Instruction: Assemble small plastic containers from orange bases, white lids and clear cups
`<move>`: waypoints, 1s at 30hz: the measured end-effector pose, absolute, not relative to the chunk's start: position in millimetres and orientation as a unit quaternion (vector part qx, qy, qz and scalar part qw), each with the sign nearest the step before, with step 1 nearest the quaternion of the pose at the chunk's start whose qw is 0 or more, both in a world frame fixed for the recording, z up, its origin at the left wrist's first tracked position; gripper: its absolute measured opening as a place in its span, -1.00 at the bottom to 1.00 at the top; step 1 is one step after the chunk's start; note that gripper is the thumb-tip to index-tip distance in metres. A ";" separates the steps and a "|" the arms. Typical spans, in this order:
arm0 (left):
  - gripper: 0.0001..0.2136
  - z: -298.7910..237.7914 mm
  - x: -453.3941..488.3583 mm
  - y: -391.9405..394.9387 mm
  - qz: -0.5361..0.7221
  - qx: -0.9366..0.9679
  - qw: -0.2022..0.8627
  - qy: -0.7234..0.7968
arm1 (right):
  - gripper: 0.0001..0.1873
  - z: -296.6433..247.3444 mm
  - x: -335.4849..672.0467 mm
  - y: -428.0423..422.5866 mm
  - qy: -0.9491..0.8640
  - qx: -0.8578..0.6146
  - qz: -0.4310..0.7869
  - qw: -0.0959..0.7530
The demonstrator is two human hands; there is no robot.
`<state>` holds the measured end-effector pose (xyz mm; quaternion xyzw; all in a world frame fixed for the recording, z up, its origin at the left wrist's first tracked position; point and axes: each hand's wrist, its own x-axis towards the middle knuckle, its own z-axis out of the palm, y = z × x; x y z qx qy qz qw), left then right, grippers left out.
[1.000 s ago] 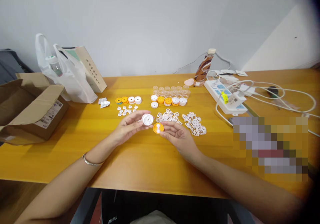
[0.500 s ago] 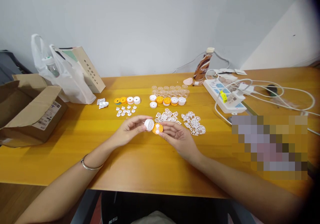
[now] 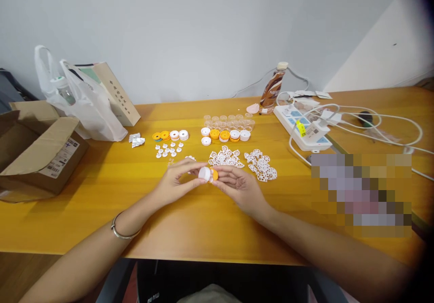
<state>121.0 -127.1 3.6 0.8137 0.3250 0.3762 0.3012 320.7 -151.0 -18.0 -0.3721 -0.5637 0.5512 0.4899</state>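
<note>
Two hands (image 3: 176, 179) (image 3: 244, 188) hover above a yellowish table (image 3: 203, 226), grey wall (image 3: 186, 36) behind.

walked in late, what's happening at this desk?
A person holds a white round plastic part in the left hand and an orange round plastic part in the right hand. The two parts meet or overlap in view above the table; whether they are joined can't be seen. White spoked pieces and clear cups lie beyond the hands.
</note>
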 end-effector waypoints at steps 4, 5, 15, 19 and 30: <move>-0.65 0.9 124.6 -130.7 0.371 0.840 0.227 0.325 | -0.71 -20.4 320.6 -149.9 -0.563 -0.373 0.559 0.481; -0.66 0.4 125.3 -131.3 0.373 0.840 0.219 0.326 | -0.71 -20.8 320.5 -149.6 -0.563 -0.372 0.561 0.480; -0.67 -0.2 126.7 -132.4 0.392 0.839 0.190 0.326 | -0.70 -21.6 320.1 -150.3 -0.569 -0.366 0.559 0.480; -0.67 -0.6 125.6 -133.2 0.374 0.853 0.175 0.319 | -0.70 -21.9 320.5 -151.1 -0.571 -0.360 0.561 0.479; -0.64 -4.7 125.0 -134.8 0.328 0.870 0.186 0.317 | -0.62 -21.6 319.1 -154.1 -0.556 -0.363 0.587 0.464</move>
